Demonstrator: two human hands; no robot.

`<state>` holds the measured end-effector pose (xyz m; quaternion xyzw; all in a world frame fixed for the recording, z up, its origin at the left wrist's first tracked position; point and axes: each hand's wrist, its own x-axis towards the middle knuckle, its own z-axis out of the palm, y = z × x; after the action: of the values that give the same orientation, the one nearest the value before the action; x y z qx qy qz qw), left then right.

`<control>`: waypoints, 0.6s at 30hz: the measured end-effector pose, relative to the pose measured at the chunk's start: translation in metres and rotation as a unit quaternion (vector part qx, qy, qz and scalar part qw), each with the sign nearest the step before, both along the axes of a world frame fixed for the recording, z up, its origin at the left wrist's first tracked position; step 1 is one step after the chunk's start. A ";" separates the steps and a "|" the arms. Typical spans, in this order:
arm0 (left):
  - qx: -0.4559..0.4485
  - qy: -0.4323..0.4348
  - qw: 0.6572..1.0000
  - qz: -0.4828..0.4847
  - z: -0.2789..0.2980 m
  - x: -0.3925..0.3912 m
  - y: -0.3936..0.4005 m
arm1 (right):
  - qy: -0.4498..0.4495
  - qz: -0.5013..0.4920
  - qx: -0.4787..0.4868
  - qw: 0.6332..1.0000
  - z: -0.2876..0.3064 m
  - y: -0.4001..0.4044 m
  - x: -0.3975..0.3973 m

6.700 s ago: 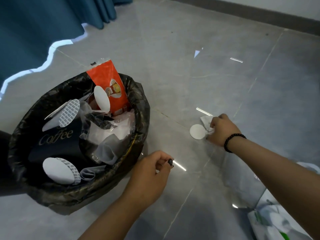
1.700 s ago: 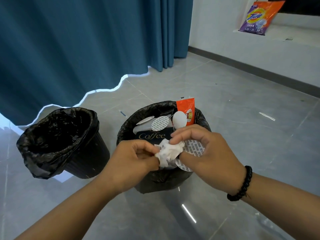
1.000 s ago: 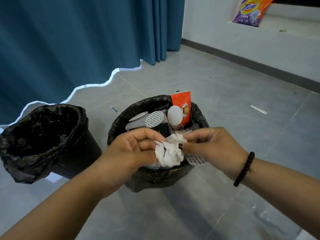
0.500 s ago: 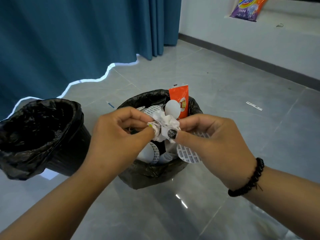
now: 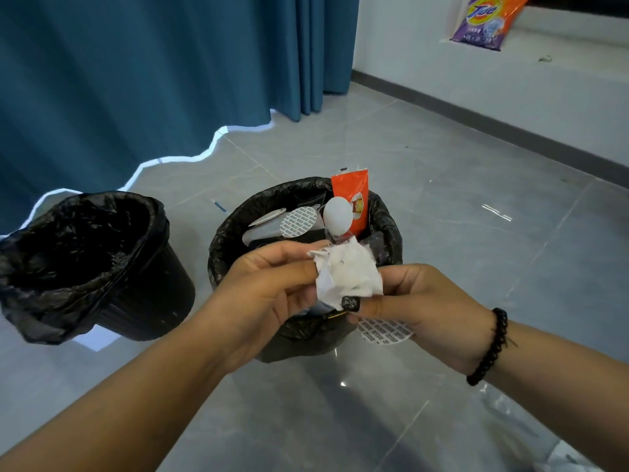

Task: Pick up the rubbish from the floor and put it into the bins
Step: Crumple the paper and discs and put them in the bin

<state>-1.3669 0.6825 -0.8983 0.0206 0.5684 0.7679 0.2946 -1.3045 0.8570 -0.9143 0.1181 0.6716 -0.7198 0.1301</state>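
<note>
I hold a crumpled tissue (image 5: 347, 272) at the centre of the frame, pinched between both hands: my left hand (image 5: 269, 294) grips its left edge with thumb and fingers, and my right hand (image 5: 418, 301) pinches its lower right corner. My right hand also has a round seal (image 5: 384, 330) tucked under its fingers, poking out below them. The tissue hangs just above the near rim of the full bin (image 5: 303, 328), which sits mid-frame with a red packet (image 5: 352, 199) and other seals standing up in it. The empty bin (image 5: 88, 264) is at the left of the frame, well apart from my hands. The risk I see is in the release. The tissue is over the rim and not the middle, so if I let go here it could catch on the liner edge and fall outside onto the floor (image 5: 476, 216). The bin is heaped, so a light piece may also rest on top and slide off. And since my right hand holds two things at once, loosening for the tissue could drop the seal with it, perhaps into the wrong bin if they are meant to be sorted.
</note>
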 end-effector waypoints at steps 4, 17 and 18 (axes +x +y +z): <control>-0.032 0.035 0.995 -0.090 0.002 0.006 -0.005 | -0.036 0.067 0.048 0.996 0.004 0.010 -0.001; -0.213 0.233 0.947 -0.052 0.000 0.005 -0.032 | -0.116 -0.045 -0.056 0.991 0.012 -0.026 -0.026; -0.201 0.223 0.953 -0.046 -0.001 0.003 -0.035 | -0.103 -0.045 -0.063 0.992 0.014 -0.029 -0.026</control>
<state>-1.3637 0.6479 -0.8995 0.1576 0.7604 0.5994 0.1938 -1.3309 0.8278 -0.9007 0.2136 0.6016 -0.7500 0.1732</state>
